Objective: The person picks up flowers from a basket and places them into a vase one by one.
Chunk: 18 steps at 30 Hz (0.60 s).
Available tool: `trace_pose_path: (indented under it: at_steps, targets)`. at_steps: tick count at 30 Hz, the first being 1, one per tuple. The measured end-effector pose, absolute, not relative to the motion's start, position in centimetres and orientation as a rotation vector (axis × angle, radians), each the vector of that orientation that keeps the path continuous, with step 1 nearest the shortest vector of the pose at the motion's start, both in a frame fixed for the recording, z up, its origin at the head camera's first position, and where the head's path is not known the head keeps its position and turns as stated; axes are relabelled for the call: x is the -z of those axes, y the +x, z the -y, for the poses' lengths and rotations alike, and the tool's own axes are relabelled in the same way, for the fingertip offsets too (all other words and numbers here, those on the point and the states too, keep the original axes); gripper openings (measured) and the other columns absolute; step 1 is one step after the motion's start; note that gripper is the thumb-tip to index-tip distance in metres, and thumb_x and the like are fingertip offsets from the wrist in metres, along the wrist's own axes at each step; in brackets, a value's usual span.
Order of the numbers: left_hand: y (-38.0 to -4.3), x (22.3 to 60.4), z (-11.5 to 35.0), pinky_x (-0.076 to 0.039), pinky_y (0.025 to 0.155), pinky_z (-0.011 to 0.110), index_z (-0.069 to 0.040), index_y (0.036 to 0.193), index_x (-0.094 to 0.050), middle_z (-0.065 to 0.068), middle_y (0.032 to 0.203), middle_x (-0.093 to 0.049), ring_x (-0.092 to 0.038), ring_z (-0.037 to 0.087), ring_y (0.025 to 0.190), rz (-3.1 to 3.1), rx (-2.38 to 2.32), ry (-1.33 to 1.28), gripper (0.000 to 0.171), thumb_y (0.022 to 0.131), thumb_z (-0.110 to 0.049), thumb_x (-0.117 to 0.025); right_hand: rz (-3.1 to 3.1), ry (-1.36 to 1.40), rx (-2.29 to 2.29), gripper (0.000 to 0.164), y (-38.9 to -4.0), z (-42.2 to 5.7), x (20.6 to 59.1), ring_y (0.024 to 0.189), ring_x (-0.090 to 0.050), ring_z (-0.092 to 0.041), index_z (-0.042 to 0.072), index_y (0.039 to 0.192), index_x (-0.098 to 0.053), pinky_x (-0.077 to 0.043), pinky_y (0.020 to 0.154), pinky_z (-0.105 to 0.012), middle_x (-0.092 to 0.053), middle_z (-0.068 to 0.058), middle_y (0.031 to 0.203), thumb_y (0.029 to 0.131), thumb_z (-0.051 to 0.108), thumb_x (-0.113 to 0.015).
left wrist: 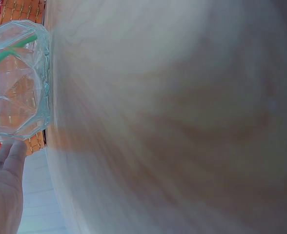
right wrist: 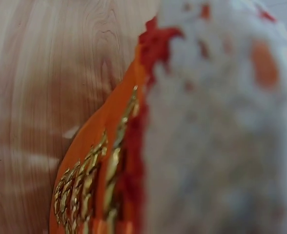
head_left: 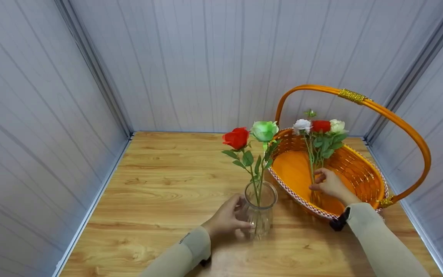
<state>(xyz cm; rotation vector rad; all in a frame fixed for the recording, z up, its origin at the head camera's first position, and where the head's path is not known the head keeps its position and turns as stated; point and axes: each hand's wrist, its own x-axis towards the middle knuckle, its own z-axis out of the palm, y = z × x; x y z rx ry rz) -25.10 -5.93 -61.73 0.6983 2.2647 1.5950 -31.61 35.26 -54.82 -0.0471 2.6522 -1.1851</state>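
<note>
A clear glass vase [head_left: 262, 219] stands on the table, holding a red rose [head_left: 236, 138] and a pale green rose [head_left: 264, 131]. My left hand [head_left: 227, 217] holds the vase at its left side, with the thumb in front and the fingers behind. In the left wrist view, fingertips lie right at the faceted glass wall [left wrist: 45, 87]. Inside the orange basket [head_left: 288, 169], my right hand [head_left: 331, 186] pinches the thin stem of a white flower [head_left: 302, 126]. Beside that flower are a red flower [head_left: 321, 125] and a cream flower [head_left: 337, 126].
The basket's tall arched handle [head_left: 402, 127], wrapped in gold at its top, rises over the right side. A patterned trim [head_left: 294, 198] runs along the basket rim, filling much of the right wrist view. Pale panel walls [head_left: 190, 69] enclose the wooden table [head_left: 160, 184].
</note>
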Motion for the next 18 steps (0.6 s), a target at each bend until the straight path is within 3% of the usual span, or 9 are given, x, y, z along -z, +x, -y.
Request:
trace_pose_path:
  at_steps: [6,18]
  targets:
    - [-25.09,61.64,5.88,-0.041,0.132,0.049,-0.010,0.148,-0.051,-0.006,0.144,-0.060,-0.053,0.025,0.148,-2.259,-1.592,0.697,0.077,0.086,-0.026,-0.095,-2.628,-0.049,1.186,0.069,-31.54,-35.21,55.01,0.102,-0.065,-0.035,-0.014,0.150,-0.043,-0.064,0.078,-0.037,-0.061,-0.031,0.121,0.097,0.008,-0.079]
    - [-25.10,61.78,5.86,-0.038,0.132,0.055,-0.008,0.148,-0.051,-0.005,0.142,-0.062,-0.054,0.028,0.148,-2.233,-1.635,0.674,0.081,0.082,-0.023,-0.097,-2.529,-0.022,1.280,0.072,-31.47,-34.78,55.24,0.086,-0.069,-0.020,-0.017,0.154,-0.032,-0.067,0.076,-0.036,-0.061,-0.028,0.117,0.099,0.000,-0.075]
